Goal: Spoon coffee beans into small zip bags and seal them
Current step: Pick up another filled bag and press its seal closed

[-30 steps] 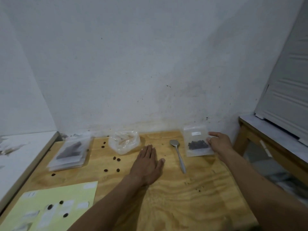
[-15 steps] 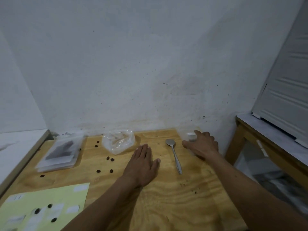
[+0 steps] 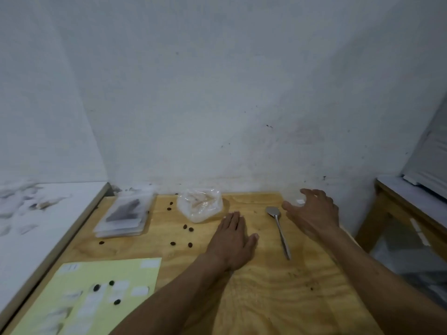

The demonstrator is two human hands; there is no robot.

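Nearest the viewer, a pale yellow sheet [image 3: 96, 293] lies at the left front of the wooden table [image 3: 278, 298], carrying a few stray beans and white labels. Beyond it, the left hand [image 3: 233, 240] rests palm down on the table, fingers straight and together, holding nothing. Just right of this hand a metal spoon [image 3: 279, 228] lies flat, bowl toward the wall, untouched by either hand. Loose coffee beans [image 3: 188, 228] are scattered on the wood to the left of the left hand. Farther back, the right hand [image 3: 312, 212] is spread over a small zip bag [image 3: 300, 201] at the right rear of the table; only a white label and a clear edge of it show between the loosely spread fingers, and whether they press or grip it cannot be told. At the rear centre sits a crumpled clear plastic bag [image 3: 199, 204], and at the rear left a stack of filled zip bags [image 3: 124, 215] lies flat near the wall.
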